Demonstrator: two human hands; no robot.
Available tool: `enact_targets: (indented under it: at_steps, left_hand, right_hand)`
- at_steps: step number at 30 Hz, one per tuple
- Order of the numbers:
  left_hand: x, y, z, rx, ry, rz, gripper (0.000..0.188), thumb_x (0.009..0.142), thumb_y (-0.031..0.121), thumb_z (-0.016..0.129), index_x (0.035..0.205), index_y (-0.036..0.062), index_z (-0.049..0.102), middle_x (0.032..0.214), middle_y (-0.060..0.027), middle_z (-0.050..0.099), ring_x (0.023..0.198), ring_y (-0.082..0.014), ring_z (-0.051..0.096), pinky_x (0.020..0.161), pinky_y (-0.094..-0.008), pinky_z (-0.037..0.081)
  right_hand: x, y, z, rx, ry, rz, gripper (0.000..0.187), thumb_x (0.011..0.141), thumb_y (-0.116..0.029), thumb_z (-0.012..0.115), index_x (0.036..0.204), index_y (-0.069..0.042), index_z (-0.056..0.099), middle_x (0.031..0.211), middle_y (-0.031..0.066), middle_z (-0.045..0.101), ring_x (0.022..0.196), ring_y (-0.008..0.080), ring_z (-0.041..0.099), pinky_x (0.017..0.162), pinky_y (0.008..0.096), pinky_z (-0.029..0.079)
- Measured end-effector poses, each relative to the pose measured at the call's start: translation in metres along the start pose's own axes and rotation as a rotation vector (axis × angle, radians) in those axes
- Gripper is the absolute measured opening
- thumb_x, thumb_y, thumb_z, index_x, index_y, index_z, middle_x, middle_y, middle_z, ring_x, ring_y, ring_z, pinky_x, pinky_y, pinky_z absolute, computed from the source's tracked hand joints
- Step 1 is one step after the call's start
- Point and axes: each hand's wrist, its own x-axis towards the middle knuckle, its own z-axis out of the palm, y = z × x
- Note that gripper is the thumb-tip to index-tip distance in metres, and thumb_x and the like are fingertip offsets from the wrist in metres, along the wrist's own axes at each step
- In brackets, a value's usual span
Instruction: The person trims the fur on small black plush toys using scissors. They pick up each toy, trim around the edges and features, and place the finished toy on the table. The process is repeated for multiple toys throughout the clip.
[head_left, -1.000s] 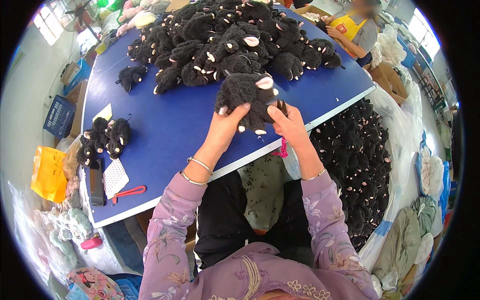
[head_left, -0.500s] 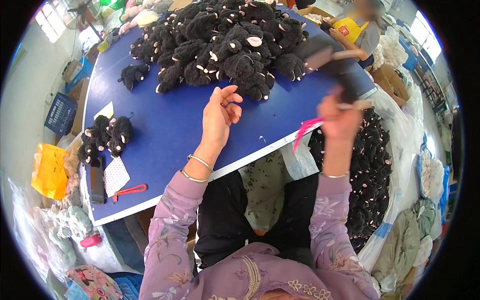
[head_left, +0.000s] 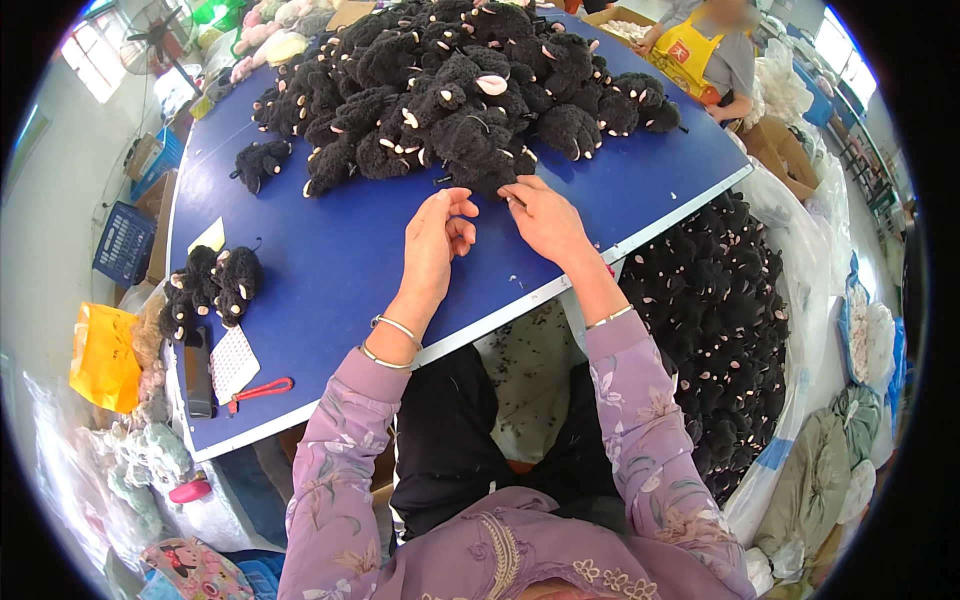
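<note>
A large heap of black plush toys (head_left: pixel 400 100), with small pink and white tips, covers the far half of the blue table (head_left: pixel 350 270). My right hand (head_left: pixel 550 222) reaches the heap's near edge. Its thumb and forefinger pinch the edge of a black plush toy (head_left: pixel 485 175); the exact grip is partly hidden. Just left of it, my left hand (head_left: pixel 432 240) is raised with loosely curled fingers apart, its fingertips close to the same toy. Nothing shows in the left hand. Near my right wrist, a bit of pink (head_left: pixel 610 270) peeks out.
Several toys (head_left: pixel 215 285) lie at the left beside a black case (head_left: pixel 198 375), a white card (head_left: pixel 233 365) and a red strap (head_left: pixel 262 390). A big bag of black toys (head_left: pixel 715 340) stands right of the table. Another person (head_left: pixel 700 60) works at the far right.
My right hand has swung left from the table's right side to the heap. A blurred dark shape by it is gone; toys now lie at the heap's right end. The left hand barely moved.
</note>
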Motion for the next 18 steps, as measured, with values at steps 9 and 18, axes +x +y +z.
enact_targets:
  at_steps: [9, 18]
  left_hand:
    - [-0.002, -0.006, 0.004, 0.087, -0.044, 0.027, 0.029, 0.098, 0.024, 0.044, 0.111, 0.0015, 0.056, 0.092, -0.0048, 0.059, 0.064, -0.0093, 0.052, 0.053, -0.0214, 0.038]
    - [-0.003, -0.005, 0.007, 0.22, -0.025, 0.051, 0.035, 0.094, 0.02, 0.053, 0.123, 0.0025, 0.047, 0.1, -0.0026, 0.058, 0.076, -0.0081, 0.054, 0.06, -0.0209, 0.043]
  right_hand:
    - [0.001, -0.011, -0.006, -0.081, -0.058, 0.002, 0.032, 0.084, -0.024, 0.062, 0.111, -0.007, 0.063, 0.111, 0.0143, 0.06, 0.094, 0.0313, 0.062, 0.083, 0.0385, 0.05]
    - [-0.017, -0.015, -0.063, 0.828, 0.315, 0.215, 0.013, 0.083, -0.009, 0.065, 0.093, -0.003, 0.061, 0.074, -0.0017, 0.055, 0.054, 0.0029, 0.046, 0.048, 0.0197, 0.036]
